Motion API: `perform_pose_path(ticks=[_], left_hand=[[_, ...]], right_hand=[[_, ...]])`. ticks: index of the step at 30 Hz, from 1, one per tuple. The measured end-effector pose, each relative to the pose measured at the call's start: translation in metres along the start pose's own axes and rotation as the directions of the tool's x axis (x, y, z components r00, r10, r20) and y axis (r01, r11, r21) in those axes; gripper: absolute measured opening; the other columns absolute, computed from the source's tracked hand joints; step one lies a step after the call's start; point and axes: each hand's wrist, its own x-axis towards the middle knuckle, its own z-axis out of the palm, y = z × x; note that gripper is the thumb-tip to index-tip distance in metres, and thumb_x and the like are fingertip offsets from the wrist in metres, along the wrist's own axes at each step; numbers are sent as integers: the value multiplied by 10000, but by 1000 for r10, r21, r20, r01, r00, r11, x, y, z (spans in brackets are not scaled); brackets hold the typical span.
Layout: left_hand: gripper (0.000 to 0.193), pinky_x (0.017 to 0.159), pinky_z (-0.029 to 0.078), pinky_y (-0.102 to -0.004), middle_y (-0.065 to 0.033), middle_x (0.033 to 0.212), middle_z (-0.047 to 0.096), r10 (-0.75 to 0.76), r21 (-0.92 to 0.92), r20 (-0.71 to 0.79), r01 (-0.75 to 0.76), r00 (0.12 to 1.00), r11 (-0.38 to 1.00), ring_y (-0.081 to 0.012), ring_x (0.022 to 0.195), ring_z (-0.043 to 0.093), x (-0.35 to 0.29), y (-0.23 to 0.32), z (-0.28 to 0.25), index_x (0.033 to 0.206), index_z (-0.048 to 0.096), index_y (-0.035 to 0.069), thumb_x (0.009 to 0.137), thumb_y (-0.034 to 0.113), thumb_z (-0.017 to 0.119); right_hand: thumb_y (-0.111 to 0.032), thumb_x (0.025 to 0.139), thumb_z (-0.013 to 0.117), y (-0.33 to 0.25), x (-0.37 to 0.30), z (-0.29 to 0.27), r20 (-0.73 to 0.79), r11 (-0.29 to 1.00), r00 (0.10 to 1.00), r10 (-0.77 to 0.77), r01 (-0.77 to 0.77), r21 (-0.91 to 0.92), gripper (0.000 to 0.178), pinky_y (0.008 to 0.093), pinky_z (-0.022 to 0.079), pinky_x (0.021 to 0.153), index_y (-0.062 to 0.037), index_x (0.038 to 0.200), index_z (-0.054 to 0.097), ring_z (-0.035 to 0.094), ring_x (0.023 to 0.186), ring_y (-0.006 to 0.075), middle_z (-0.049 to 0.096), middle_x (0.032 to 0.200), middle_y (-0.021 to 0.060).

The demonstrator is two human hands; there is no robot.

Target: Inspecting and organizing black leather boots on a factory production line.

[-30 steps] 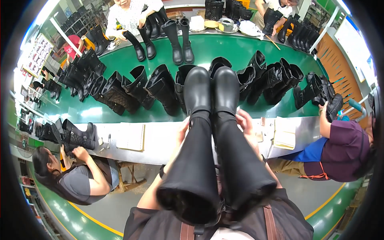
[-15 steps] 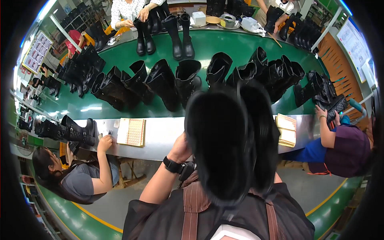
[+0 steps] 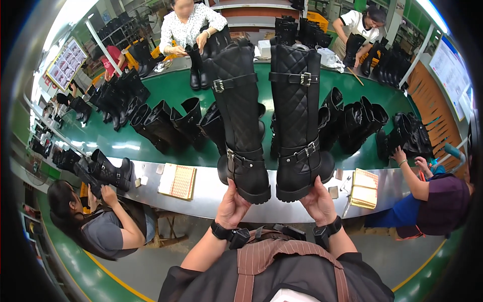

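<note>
Two tall black boots stand upright in the air before me, side by side with a narrow gap, over the metal edge of the bench. My left hand grips the left boot low at the foot, thumb up against the heel part. The right boot is held the same way by my right hand. Quilted shafts, buckled straps at top and ankle, and ridged soles show on both. Their heel sides face me and the toes point away. Most fingers are hidden beneath the boots.
More black boots stand along the green tabletop. Sticker sheets lie left, another stack right, on the metal edge. Co-workers handle boots at my left, at my right, and across the table.
The boots have swung from soles facing me to upright, heel sides toward me, and moved apart. My right hand has come into sight. The left co-worker now holds a boot.
</note>
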Motion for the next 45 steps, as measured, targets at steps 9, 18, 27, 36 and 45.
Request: perform_pose_path(ticks=[9,18,27,36,45], left_hand=[[648,1051,402,-415,-82,1404,491,62,107,-64,-55,996,993,-244,1257,505,5,1,3,1418,361,86,931,488,507],[654,1064,387,-423,-82,1416,479,49,113,-81,-39,995,993,-246,1274,490,-1,-8,4,1429,343,88,936,492,492],[660,1109,334,-407,-86,1432,464,64,163,-37,-57,997,985,-237,1304,458,3,-5,11,1450,325,75,967,518,402],[628,1055,408,-402,-67,1394,503,80,162,-112,-61,991,985,-238,1260,502,5,-7,16,1415,377,108,940,506,481],[648,1036,401,-394,-67,1385,510,91,159,-117,-72,989,985,-217,1249,507,-2,-10,17,1402,383,106,918,517,514]], right_hand=[[-313,950,592,0,8,3,-51,996,997,-63,59,-62,469,447,487,960,-25,1302,479,583,1125,238,586,1249,113],[-294,958,583,6,0,1,-71,996,994,-78,75,-52,431,433,492,946,-40,1293,487,580,1111,218,587,1238,85],[-310,965,569,5,6,5,-119,998,991,-55,52,-33,392,393,498,912,-59,1263,531,604,1061,183,624,1189,61],[-339,978,536,-1,5,-1,-86,994,993,-75,68,-84,406,410,484,970,-47,1259,514,588,1113,237,597,1212,115],[-337,971,548,3,-3,1,-98,992,991,-88,78,-98,417,407,500,962,-24,1245,518,592,1098,246,599,1189,122]])
